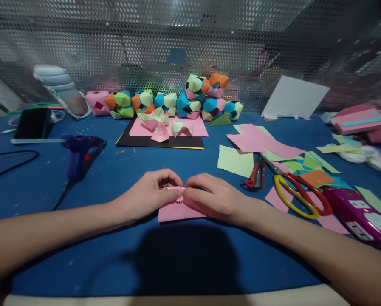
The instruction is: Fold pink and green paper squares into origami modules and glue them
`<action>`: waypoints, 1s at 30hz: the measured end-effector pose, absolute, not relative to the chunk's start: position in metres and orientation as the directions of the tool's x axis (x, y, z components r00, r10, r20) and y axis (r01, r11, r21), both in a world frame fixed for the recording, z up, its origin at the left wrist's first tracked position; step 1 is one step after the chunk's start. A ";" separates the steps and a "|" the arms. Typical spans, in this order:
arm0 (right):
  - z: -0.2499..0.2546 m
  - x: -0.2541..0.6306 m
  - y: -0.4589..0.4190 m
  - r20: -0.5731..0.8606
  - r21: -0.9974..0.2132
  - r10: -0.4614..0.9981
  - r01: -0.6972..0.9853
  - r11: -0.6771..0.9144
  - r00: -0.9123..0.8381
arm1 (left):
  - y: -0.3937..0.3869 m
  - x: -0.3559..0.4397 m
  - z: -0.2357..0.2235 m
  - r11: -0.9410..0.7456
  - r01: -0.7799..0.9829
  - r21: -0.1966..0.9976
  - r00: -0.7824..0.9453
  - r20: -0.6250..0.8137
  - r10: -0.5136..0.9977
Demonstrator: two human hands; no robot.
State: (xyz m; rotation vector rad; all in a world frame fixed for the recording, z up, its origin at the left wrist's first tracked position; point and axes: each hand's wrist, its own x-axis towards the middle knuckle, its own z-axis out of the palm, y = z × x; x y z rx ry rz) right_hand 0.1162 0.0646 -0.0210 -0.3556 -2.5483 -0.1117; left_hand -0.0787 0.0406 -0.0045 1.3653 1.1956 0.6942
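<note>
Across the blue desk (91,250): one wide work surface, with the pink paper near the front middle, between both hands.
Perforated metal panel (123,38): upright along the back.
Row of folded-paper shapes (144,101): pink, orange, green, blue and cream, set side by side against the panel, two stacked on top toward the right; apparently finished, or close to it.
Black sheet (126,138): flat in front of the row, pink sheets (196,125) on top, with some smaller, open-looking folded pieces (152,121) on those; seemingly part-made.
Scissors (325,206): on the right, among loose paper, beside a red-trimmed tool (258,174).
Left hand (145,193): thumb and curled forefinger pinching the raised edge of the pink paper.
Right hand (218,197): thumb and forefinger drawn close together at the same edge; firm grip or light press, impossible to tell.
Glue gun (77,157): well apart from both hands, on the left.
Pink paper (174,212): mostly flat on the desk, far edge worked up; folding begun, probably much of the shaping left.
Small fold (179,199): right at the fingertips, exact form partly hidden.
</note>
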 end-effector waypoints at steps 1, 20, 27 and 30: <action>-0.022 0.116 0.065 0.540 -0.031 0.234 0.258 0.966 -0.809 | 0.040 -0.079 -0.005 0.148 0.266 0.953 0.302 -0.228 0.925; -0.013 0.109 0.064 0.217 -0.679 0.731 0.438 0.589 -0.646 | 0.042 -0.082 -0.004 -0.050 0.410 0.911 0.270 -0.069 0.961; -0.013 0.113 0.069 0.259 -0.674 0.747 0.439 0.594 -0.612 | 0.048 -0.085 -0.003 -0.113 0.520 0.847 0.314 -0.066 0.947; -0.013 0.114 0.070 0.272 -0.675 0.751 0.437 0.595 -0.602 | 0.049 -0.086 -0.002 -0.116 0.508 0.854 0.352 -0.083 0.932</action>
